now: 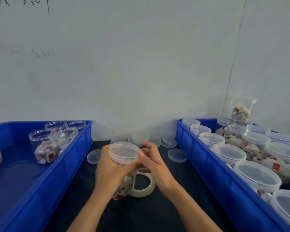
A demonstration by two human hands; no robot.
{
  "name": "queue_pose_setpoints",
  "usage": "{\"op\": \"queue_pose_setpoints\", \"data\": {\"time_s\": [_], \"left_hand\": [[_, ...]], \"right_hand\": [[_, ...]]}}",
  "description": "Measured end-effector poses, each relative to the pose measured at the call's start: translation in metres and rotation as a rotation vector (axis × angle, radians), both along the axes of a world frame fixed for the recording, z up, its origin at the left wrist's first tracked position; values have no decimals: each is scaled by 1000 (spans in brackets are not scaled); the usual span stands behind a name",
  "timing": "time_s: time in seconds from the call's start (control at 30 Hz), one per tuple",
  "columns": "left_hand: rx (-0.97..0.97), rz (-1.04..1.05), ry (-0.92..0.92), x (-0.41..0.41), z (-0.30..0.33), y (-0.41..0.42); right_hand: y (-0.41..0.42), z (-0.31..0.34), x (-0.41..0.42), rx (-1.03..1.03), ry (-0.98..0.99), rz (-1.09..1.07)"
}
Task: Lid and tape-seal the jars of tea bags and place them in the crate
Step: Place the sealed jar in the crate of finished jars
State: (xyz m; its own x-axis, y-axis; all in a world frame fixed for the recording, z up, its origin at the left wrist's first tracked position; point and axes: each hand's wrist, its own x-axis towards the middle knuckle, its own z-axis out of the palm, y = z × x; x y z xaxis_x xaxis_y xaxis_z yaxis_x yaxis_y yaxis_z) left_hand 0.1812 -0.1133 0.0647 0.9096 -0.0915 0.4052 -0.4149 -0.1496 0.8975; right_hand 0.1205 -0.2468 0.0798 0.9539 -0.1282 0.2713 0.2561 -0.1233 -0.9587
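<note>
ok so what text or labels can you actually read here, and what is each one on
Wall, top left: dark handwritten marks, cut off by the frame edge; perhaps "5,0", not readable for sure.
Red tags on the tea bags in the jars: print too small and blurred to read.
Lids, blue crates, tape roll: no text visible.

Blue crates (70,158), clear jars (43,148) with red labels (51,155), dark table (157,213), white wall (141,64).

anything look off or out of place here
One thing: a jar of tea bags sits perched on top of the lidded jars at the far corner of the right crate, tilted rather than standing in the row. Loose lids lie scattered on the dark table between the crates.
</note>
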Motion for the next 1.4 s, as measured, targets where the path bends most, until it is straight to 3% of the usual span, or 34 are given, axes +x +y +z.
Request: {"op": "queue_pose_setpoints", "data": {"time_s": [0.2,0.4,0.6,0.8,1.2,1.4], "left_hand": [[55,-33,-41,1,23,-22],[-97,-217,40,4,56,-61],[-85,-365,66,17,90,-120],[45,-435,-32,33,137,-210],[0,-675,53,86,118,-344],[235,-686,99,107,96,-375]], "right_hand": [[4,41,-1,-119,54,-43],[-12,79,13,-111,52,-278],[-71,114,28,-78,0,-439],[-160,138,44,-73,-83,-610],[-295,106,101,-193,-181,-912],[-334,73,118,-186,-106,-949]]}}
